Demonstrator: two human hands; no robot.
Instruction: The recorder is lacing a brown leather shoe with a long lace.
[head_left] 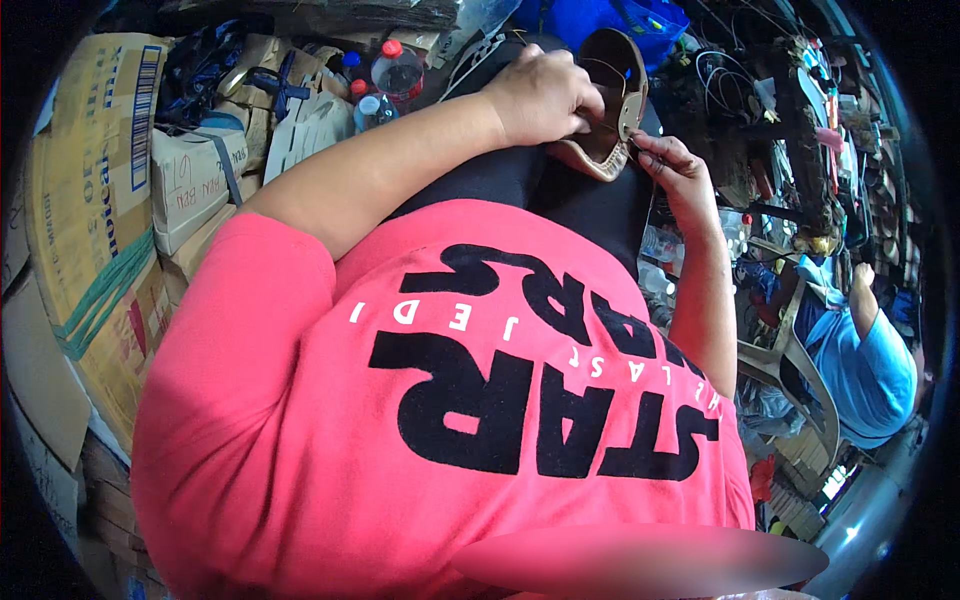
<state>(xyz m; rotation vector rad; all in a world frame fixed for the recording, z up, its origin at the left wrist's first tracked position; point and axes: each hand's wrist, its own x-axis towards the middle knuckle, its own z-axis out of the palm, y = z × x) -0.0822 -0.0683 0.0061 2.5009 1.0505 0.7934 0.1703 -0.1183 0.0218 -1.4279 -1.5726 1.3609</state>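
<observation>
A tan shoe (597,165) rests over my dark-clad legs, its opening facing up. A flap with small holes (630,108) stands along its right side, and a thin thread (598,64) curves across the opening. My left hand (545,98) is closed over the shoe's left edge, fingers curled into a pinch; what lies between the fingertips is hidden. At the shoe's right edge my right hand (677,163) is pinched shut, with something thin and dark at its fingertips, too small to name.
Cardboard boxes (85,150) and a white box (190,190) are stacked at left. Bottles with red and blue caps (398,75) stand beyond my left forearm. A blue bag (655,30) lies at the far side. On the right, a person in blue (860,370) sits near a plastic chair (800,370).
</observation>
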